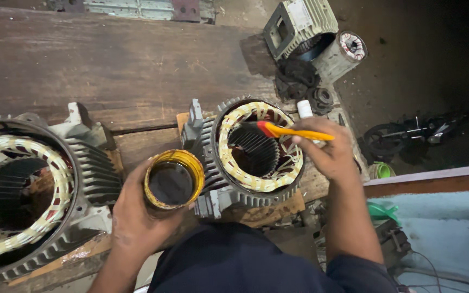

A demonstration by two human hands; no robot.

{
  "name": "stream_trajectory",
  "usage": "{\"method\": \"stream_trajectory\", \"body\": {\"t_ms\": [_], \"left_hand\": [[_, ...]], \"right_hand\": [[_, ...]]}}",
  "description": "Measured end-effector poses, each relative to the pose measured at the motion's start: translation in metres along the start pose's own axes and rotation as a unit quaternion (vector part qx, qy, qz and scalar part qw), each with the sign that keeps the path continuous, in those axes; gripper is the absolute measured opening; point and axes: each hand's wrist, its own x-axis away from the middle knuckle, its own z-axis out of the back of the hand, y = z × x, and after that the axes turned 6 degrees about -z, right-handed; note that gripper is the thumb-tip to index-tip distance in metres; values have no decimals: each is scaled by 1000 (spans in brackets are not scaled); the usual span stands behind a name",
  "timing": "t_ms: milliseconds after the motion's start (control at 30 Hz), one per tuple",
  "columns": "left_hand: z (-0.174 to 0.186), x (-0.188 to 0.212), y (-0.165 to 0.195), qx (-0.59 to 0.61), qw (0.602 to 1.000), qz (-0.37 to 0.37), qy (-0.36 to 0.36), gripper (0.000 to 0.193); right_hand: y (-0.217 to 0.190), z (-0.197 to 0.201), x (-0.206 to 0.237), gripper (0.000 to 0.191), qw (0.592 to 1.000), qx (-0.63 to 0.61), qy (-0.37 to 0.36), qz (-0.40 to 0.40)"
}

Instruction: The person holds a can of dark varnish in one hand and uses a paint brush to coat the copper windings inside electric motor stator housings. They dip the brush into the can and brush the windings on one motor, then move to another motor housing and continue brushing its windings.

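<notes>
Your left hand grips yellow tin of dark varnish; right hand closed on orange brush, bristles touching motor windings, on wooden worktop

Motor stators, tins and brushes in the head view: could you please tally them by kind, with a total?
Wound motor stators: 3, one under the brush, a big one at the left, a small one at the far edge.
Tins: 1, yellow-rimmed tin in the left hand.
Brushes: 1, orange-handled brush in the right hand.
Total: 5
</notes>
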Motion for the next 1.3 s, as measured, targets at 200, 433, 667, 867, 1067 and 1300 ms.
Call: {"method": "stream_trajectory", "body": {"t_ms": [200,433,667,867,1067,1300], "left_hand": [[1,0,1,27,1000,13,-9,97],[1,-1,0,21,1000,1,-7,97],[2,0,1,29,999,-18,-5,95],[7,3,0,12,1000,-10,0,98],[10,6,-1,25,1000,-8,-7,97],[6,4,2,31,999,6,-6,95]], "right_hand": [[0,7,6,18,997,27,65,-30],[-6,11,1,18,995,89,40,23],[-13,6,-9,21,991,122,-16,47],[-25,1,-8,20,984,158,-20,78],[-33,11,-8,19,980,189,-37,58],[-31,1,-4,23,976,208,-37,51]]}}
